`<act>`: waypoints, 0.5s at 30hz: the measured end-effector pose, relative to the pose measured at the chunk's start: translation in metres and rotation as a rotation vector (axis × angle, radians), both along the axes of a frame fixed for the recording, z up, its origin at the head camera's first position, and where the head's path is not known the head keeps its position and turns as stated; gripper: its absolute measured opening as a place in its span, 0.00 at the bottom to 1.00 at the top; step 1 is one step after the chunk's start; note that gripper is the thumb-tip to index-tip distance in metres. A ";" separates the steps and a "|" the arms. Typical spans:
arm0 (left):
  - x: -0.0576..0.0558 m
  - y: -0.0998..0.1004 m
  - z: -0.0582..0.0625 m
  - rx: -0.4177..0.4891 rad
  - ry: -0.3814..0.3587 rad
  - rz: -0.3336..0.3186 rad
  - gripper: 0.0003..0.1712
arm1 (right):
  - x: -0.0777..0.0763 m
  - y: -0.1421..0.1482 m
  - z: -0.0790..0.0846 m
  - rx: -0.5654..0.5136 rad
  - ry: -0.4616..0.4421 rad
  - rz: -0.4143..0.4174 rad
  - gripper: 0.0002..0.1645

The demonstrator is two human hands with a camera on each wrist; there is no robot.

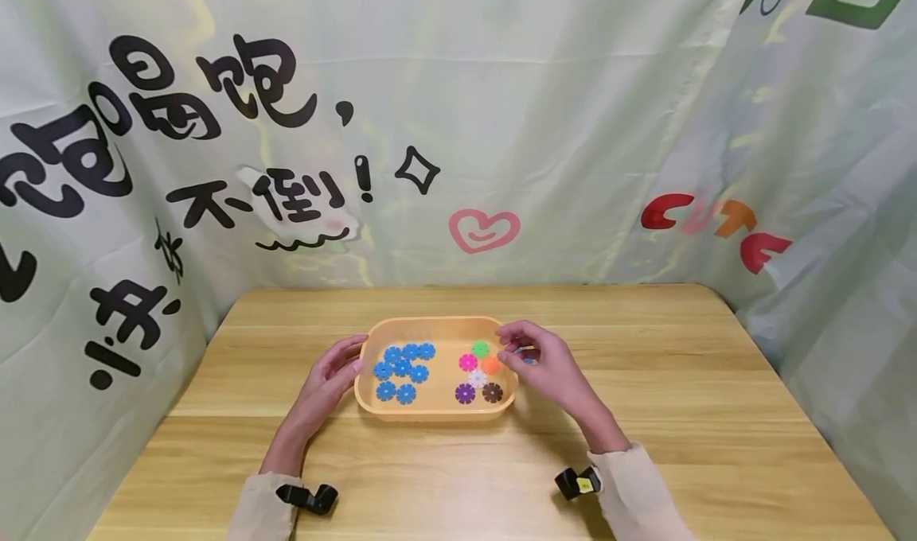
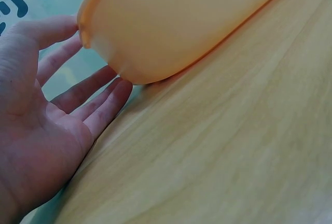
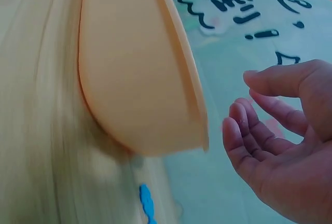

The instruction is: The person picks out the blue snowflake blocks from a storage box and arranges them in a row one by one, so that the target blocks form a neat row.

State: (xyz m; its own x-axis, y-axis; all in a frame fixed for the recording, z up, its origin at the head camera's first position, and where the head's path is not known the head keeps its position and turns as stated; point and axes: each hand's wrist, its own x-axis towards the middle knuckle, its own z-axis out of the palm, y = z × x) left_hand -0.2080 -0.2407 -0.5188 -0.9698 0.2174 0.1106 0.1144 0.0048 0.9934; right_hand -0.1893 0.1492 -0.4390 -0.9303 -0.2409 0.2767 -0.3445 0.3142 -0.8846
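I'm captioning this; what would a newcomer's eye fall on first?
Probably the light-orange, round-cornered plastic tray on the pale wooden table, with bright blue notched discs on its left and differently coloured discs on its right. The left hand touches the tray's left end; the right hand is by its right end. Behind, bold black lettering marks the pale green cloth backdrop.

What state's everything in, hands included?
Shallow orange plastic tray: upright, on the wooden table.
Blue notched plastic discs: in tray's left part.
Six variously coloured notched discs: in tray's right part.
Other blue plastic: on table, right of tray.
Left hand: touching tray's left end.
Right hand: loosely curled, holding nothing visible.
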 end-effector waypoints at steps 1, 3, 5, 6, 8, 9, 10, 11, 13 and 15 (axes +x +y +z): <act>0.000 0.000 0.000 0.004 0.002 0.000 0.26 | 0.001 -0.005 0.001 -0.007 -0.001 0.013 0.15; 0.000 0.000 0.000 0.009 0.007 -0.004 0.26 | 0.002 -0.015 0.003 -0.005 0.000 0.040 0.16; -0.001 0.001 0.000 0.007 0.007 -0.007 0.26 | 0.001 -0.024 0.003 0.000 -0.009 0.062 0.16; -0.002 0.002 0.000 0.001 0.010 -0.012 0.27 | 0.001 -0.029 0.003 0.005 -0.016 0.070 0.17; -0.003 0.002 0.000 -0.005 0.011 -0.019 0.27 | 0.000 -0.039 0.002 0.015 -0.025 0.084 0.17; -0.004 0.002 0.000 -0.008 0.014 -0.026 0.27 | -0.001 -0.043 0.001 0.022 -0.029 0.091 0.17; -0.004 0.002 -0.001 -0.011 0.017 -0.031 0.27 | -0.003 -0.047 0.000 0.025 -0.035 0.094 0.17; -0.003 0.002 -0.001 -0.015 0.020 -0.034 0.27 | -0.004 -0.052 -0.001 0.033 -0.040 0.097 0.17; -0.003 0.000 -0.002 -0.021 0.025 -0.034 0.27 | -0.007 -0.060 -0.003 0.051 -0.043 0.108 0.16; -0.002 -0.002 -0.003 -0.030 0.034 -0.038 0.27 | -0.010 -0.069 -0.005 0.064 -0.042 0.121 0.16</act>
